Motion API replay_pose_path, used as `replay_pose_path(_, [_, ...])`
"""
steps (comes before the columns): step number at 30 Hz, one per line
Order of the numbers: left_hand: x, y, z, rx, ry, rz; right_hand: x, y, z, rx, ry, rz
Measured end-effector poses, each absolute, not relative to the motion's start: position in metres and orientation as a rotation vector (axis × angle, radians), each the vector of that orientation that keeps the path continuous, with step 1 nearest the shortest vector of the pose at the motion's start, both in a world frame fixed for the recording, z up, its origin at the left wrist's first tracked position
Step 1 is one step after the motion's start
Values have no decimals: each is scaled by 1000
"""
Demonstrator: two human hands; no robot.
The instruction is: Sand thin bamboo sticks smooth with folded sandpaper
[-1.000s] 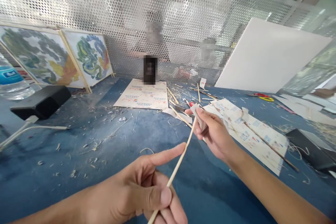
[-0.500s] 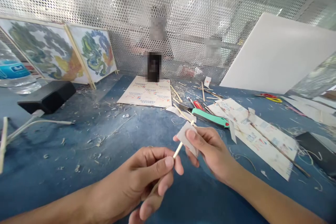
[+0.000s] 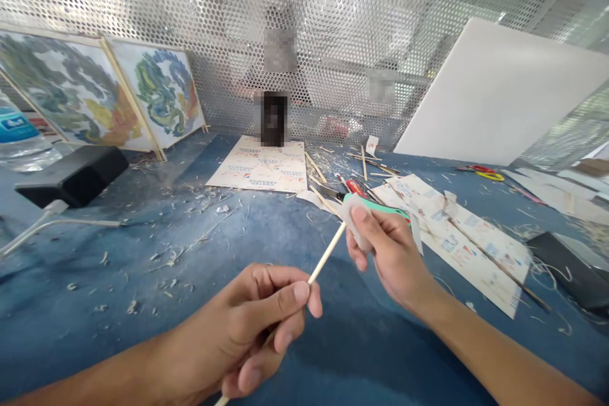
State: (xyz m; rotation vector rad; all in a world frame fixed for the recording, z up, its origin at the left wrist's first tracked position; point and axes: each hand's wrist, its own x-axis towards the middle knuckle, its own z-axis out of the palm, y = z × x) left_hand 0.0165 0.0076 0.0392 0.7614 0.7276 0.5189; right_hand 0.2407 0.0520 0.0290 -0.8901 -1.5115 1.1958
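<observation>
A thin pale wooden stick [image 3: 327, 254] slants up and away from my left hand [image 3: 266, 323], whose thumb and fingers pinch it. Its lower end shows beneath my palm. My right hand [image 3: 387, 244] is closed on a small folded piece of sandpaper [image 3: 356, 221], which wraps the stick's far end and hides the tip. Just behind my right hand lies a green-handled knife [image 3: 375, 204], partly covered by the fingers. A red-handled tool [image 3: 354, 186] rests beside it.
Sandpaper sheets [image 3: 257, 168] and strips [image 3: 469, 244] lie on the blue table among wood shavings. Scissors [image 3: 485, 172] and a black box [image 3: 566, 266] are at right. Paintings [image 3: 162, 95], a bottle [image 3: 21, 133] and a black device [image 3: 73, 174] stand left. Perforated metal [image 3: 228, 25] closes the back.
My right hand has slid the sandpaper farther along the stick, away from my left hand, so more bare stick shows between them. The view has shifted slightly.
</observation>
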Motion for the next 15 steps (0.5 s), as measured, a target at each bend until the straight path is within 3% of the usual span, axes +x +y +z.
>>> replay_pose_path(5, [17,9,40,767,767,547,237,49,29,-825,-1910,1444])
replay_pose_path(11, [16,10,39,772,749,546,243,60,29,-933,-1589,1120])
replay_pose_path(15, [15,7,38,780,753,543,241,55,30,-823,-1905,1349])
